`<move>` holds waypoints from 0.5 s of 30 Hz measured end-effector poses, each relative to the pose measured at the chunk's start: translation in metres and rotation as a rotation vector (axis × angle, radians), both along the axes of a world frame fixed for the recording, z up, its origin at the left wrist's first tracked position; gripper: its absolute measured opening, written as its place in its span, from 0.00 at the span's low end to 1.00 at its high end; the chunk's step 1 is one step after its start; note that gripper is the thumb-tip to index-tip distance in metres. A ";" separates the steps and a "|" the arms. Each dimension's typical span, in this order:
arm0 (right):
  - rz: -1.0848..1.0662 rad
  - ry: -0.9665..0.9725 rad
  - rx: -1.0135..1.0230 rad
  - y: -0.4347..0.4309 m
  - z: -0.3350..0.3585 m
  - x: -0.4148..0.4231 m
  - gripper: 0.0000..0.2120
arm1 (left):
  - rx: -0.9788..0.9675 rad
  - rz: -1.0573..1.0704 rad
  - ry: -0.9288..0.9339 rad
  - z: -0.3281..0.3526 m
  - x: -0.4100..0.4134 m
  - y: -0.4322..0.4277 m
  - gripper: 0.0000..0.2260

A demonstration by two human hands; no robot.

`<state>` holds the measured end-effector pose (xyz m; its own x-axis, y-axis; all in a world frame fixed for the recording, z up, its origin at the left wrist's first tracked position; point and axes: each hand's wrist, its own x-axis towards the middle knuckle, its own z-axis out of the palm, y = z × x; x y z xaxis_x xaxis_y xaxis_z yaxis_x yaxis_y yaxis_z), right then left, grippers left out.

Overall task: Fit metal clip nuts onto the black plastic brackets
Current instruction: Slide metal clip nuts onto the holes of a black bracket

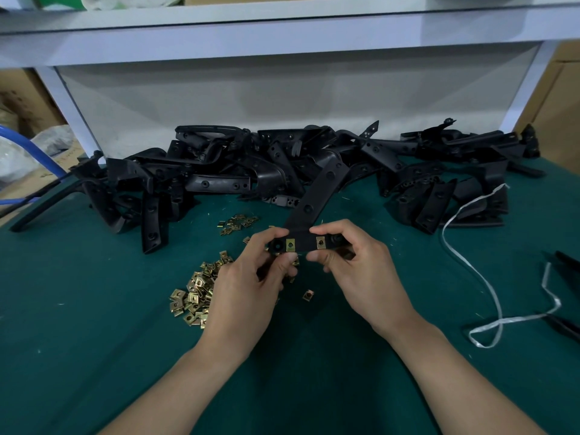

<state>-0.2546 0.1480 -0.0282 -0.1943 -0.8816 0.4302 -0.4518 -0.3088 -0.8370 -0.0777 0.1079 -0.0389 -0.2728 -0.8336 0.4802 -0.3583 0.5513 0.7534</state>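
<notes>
**Where things lie on the bench**

We find the pile of brackets (219, 171) along the back of the bench (94, 340), under the shelf (282, 36). Before it, at the middle, the left hand (248, 290) and right hand (361, 271) hold one bracket (317, 196) above the bench, its far end pointing back toward the pile. Two fitted clip nuts (290, 244) sit on its near end. The heap of clip nuts (194, 296) lies left of the hands, a smaller cluster (237, 222) behind it, and a lone clip nut (308, 295) between the hands. A strap (483, 277) lies to the right.

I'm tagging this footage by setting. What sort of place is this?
Probably a small factory or workshop assembly bench: a heap of black plastic brackets on a green mat, a loose pile of metal clip nuts, and a left hand and right hand holding one bracket with nuts fitted.
</notes>
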 end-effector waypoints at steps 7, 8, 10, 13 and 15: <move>0.025 -0.030 0.001 0.000 0.000 0.000 0.13 | 0.005 0.000 0.004 -0.001 0.000 0.000 0.13; 0.025 -0.031 -0.001 0.000 0.000 0.000 0.13 | 0.005 0.001 0.004 -0.001 0.000 0.000 0.13; 0.026 -0.030 -0.003 0.000 0.000 0.000 0.13 | 0.003 0.005 0.002 -0.001 0.000 0.000 0.13; 0.030 -0.035 0.000 0.000 0.000 0.000 0.13 | -0.002 0.008 -0.007 -0.001 0.000 -0.001 0.13; 0.030 -0.037 -0.001 0.000 0.000 0.000 0.13 | -0.007 0.009 -0.012 -0.002 0.000 -0.001 0.13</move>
<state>-0.2543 0.1479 -0.0284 -0.1839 -0.8866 0.4244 -0.4111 -0.3228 -0.8525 -0.0773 0.1072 -0.0404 -0.2714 -0.8325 0.4830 -0.3724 0.5536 0.7449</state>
